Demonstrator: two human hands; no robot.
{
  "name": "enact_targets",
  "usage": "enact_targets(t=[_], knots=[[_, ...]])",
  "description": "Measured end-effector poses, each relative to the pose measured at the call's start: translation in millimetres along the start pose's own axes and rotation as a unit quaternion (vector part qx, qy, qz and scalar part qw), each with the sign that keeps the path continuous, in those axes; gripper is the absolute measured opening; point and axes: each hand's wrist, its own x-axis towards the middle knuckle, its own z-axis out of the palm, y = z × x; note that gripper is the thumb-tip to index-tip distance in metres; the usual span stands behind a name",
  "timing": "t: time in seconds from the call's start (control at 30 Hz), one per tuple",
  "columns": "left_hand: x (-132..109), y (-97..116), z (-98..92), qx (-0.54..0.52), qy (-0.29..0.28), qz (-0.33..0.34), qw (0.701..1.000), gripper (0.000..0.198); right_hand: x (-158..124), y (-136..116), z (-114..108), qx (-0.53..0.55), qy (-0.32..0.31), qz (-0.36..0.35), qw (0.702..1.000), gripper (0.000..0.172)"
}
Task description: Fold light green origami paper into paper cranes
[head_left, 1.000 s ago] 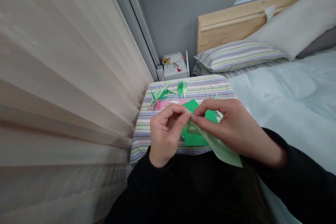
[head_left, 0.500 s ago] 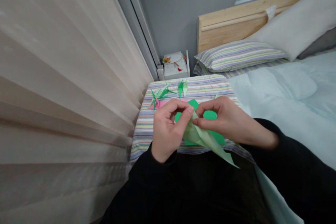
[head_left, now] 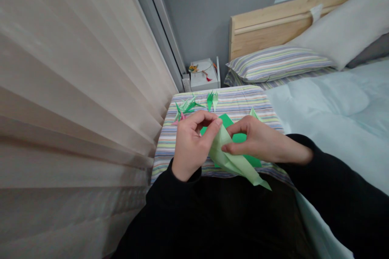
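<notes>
A pale green sheet of origami paper (head_left: 234, 162), partly folded, hangs between my hands with its narrow end pointing down to the right. My left hand (head_left: 196, 141) pinches its upper tip between thumb and index finger. On the paper's right edge, my right hand (head_left: 253, 139) grips with thumb and fingers, the thumb lying on the near face. Beneath them a bright green paper sheet (head_left: 253, 161) rests on the striped cloth (head_left: 165, 158), partly covered by my hands. A light green folded piece (head_left: 254, 114) shows just beyond my right hand.
Several folded paper cranes (head_left: 188, 106) in green and pink lie at the table's far left, and two slim green folded pieces (head_left: 212, 100) beside them. Behind stands a white nightstand (head_left: 202, 83) with scissors (head_left: 193, 68). A curtain (head_left: 91, 89) borders the left, a bed (head_left: 331, 109) the right.
My right thumb has slid down along the pale green paper, a little away from my left fingertips. The paper now shows more of its face, and its lower tip has shifted slightly left and up.
</notes>
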Motion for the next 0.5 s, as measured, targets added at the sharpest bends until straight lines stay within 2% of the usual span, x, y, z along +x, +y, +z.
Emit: enact_targets(t=[0.33,0.37,0.43,0.5], knots=[[-1.5,-2.6,-0.2,0.063,-0.021,0.031,0.997,0.014,6.2,9.0,1.5,-0.013,-0.050,0.002,0.999,0.017],[-1.6,-3.9,-1.1,0.072,-0.014,0.035,0.997,0.014,5.6,11.1,2.0,-0.014,-0.037,-0.001,0.999,0.018],[-1.3,-7.6,-3.3,0.094,0.018,0.036,0.995,0.014,1.1,14.8,3.3,-0.018,0.036,-0.016,0.999,0.020],[-0.5,-11.9,-5.5,0.111,0.067,0.025,0.991,0.013,-8.0,16.8,5.6,-0.027,0.168,-0.035,0.985,0.034]])
